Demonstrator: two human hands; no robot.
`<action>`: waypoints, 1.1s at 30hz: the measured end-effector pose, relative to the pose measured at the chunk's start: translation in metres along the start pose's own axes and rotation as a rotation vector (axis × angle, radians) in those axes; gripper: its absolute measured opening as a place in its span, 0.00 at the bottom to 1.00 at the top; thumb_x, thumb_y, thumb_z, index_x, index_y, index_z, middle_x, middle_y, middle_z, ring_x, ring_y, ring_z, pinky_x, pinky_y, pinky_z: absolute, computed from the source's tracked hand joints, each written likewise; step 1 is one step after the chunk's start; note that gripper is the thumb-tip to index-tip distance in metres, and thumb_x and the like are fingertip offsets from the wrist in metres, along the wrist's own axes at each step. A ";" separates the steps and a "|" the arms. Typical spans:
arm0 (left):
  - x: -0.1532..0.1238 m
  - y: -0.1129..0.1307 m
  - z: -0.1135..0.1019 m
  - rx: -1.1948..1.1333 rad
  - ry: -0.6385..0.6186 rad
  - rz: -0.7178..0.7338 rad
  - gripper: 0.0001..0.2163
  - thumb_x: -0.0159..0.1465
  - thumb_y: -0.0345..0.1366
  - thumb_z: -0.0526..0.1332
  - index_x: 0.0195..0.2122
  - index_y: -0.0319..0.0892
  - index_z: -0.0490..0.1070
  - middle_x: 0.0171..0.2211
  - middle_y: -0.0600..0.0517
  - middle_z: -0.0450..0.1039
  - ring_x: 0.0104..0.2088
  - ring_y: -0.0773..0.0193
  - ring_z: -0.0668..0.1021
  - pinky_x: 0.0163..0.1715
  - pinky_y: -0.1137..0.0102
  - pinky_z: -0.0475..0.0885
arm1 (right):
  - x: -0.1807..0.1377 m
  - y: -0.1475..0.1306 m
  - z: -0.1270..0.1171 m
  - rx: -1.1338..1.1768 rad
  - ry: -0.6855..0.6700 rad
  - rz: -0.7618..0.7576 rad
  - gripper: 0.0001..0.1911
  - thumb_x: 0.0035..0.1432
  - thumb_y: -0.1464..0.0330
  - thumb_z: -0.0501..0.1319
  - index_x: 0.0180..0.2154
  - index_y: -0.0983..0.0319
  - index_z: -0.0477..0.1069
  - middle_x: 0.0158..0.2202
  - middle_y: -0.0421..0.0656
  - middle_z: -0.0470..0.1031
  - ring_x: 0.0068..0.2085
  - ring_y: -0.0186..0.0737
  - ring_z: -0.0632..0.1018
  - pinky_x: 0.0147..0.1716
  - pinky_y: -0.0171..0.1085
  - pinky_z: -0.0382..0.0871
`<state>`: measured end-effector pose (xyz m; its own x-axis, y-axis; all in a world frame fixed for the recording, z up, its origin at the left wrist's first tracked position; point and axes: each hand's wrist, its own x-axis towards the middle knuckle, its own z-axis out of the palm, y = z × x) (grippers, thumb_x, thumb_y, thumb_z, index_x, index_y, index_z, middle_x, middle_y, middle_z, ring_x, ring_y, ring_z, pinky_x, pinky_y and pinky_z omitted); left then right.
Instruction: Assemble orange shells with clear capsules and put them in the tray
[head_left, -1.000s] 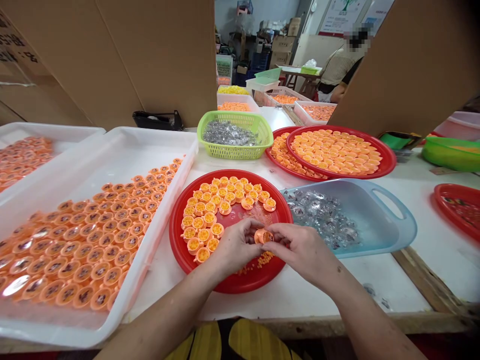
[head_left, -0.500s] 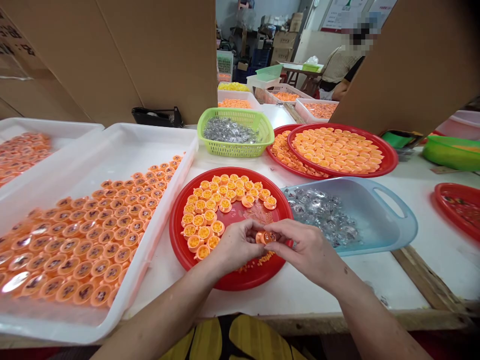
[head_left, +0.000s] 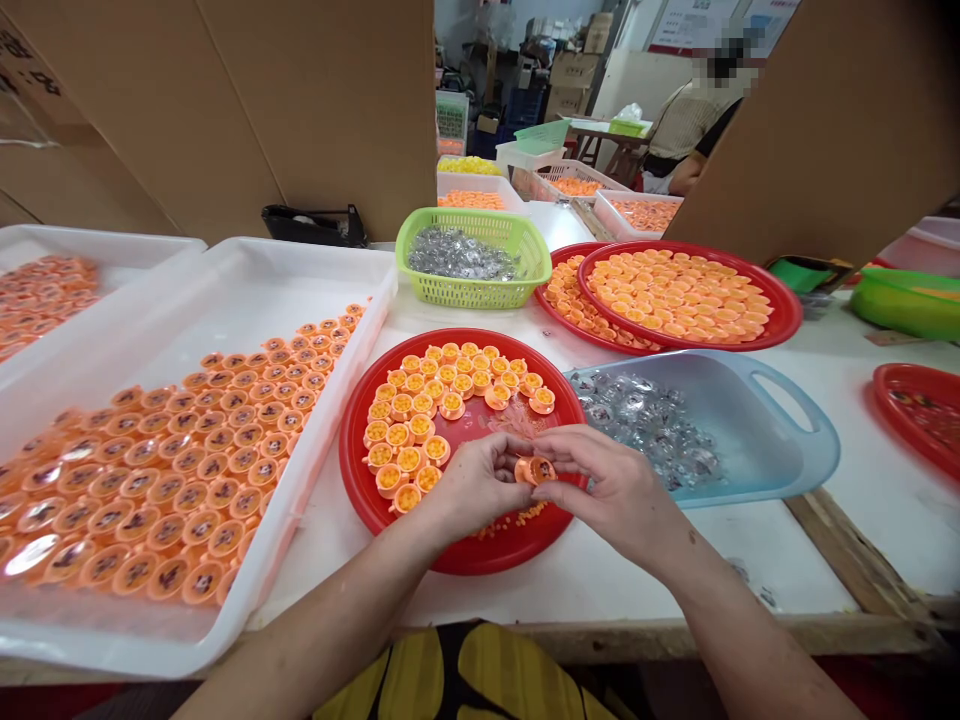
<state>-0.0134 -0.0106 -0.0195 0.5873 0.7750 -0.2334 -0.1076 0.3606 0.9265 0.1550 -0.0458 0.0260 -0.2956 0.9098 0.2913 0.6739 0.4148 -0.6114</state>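
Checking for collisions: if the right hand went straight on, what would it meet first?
The right hand would meet the small orange plastic cup at its fingertips first, then apparently the left hand.

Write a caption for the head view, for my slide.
Left hand and right hand hold an orange plastic cap over a red plate.

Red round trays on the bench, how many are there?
4. One red tray lies under the left hand and right hand, two overlap beyond it, the upper tray on the lower tray, and a fourth tray sits far right. More may be hidden.
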 end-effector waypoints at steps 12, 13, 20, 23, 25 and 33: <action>-0.001 0.007 0.002 -0.044 0.021 -0.016 0.14 0.54 0.29 0.63 0.43 0.37 0.71 0.38 0.48 0.76 0.33 0.65 0.78 0.34 0.70 0.74 | -0.007 -0.001 0.004 -0.027 0.008 0.069 0.11 0.55 0.74 0.61 0.41 0.58 0.71 0.36 0.40 0.76 0.34 0.37 0.77 0.35 0.35 0.71; -0.001 0.008 0.002 -0.044 0.030 -0.022 0.14 0.54 0.28 0.62 0.43 0.36 0.71 0.37 0.48 0.76 0.32 0.66 0.78 0.34 0.70 0.74 | -0.008 -0.002 0.005 -0.031 0.026 0.061 0.11 0.55 0.74 0.61 0.41 0.58 0.71 0.37 0.40 0.76 0.35 0.37 0.77 0.36 0.35 0.71; 0.002 0.001 0.001 -0.004 0.072 0.018 0.12 0.53 0.24 0.61 0.40 0.37 0.72 0.33 0.51 0.75 0.32 0.68 0.77 0.33 0.74 0.72 | -0.010 -0.006 0.014 -0.062 0.099 0.069 0.08 0.56 0.71 0.62 0.40 0.58 0.71 0.37 0.41 0.78 0.36 0.40 0.78 0.37 0.38 0.72; 0.003 0.001 0.002 -0.008 0.089 -0.014 0.12 0.54 0.25 0.61 0.40 0.37 0.71 0.30 0.52 0.75 0.28 0.69 0.76 0.31 0.74 0.72 | -0.012 -0.005 0.013 -0.101 0.061 -0.008 0.10 0.58 0.74 0.59 0.43 0.59 0.70 0.41 0.43 0.77 0.40 0.40 0.78 0.41 0.38 0.73; 0.002 0.002 0.003 0.004 0.091 -0.031 0.11 0.54 0.25 0.61 0.40 0.36 0.71 0.29 0.52 0.74 0.28 0.69 0.76 0.31 0.74 0.72 | -0.012 -0.004 0.012 -0.126 0.040 -0.074 0.13 0.59 0.76 0.56 0.45 0.60 0.70 0.45 0.46 0.76 0.45 0.40 0.77 0.45 0.38 0.72; 0.002 -0.002 0.003 0.075 0.056 0.053 0.12 0.52 0.22 0.58 0.37 0.37 0.71 0.30 0.53 0.74 0.28 0.70 0.76 0.28 0.77 0.70 | -0.009 0.000 0.013 -0.052 0.088 -0.056 0.10 0.55 0.73 0.62 0.41 0.61 0.72 0.46 0.48 0.74 0.48 0.44 0.75 0.47 0.43 0.73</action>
<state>-0.0101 -0.0114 -0.0206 0.5364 0.8204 -0.1979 -0.0757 0.2803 0.9569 0.1492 -0.0541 0.0141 -0.2749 0.8793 0.3889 0.6930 0.4616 -0.5538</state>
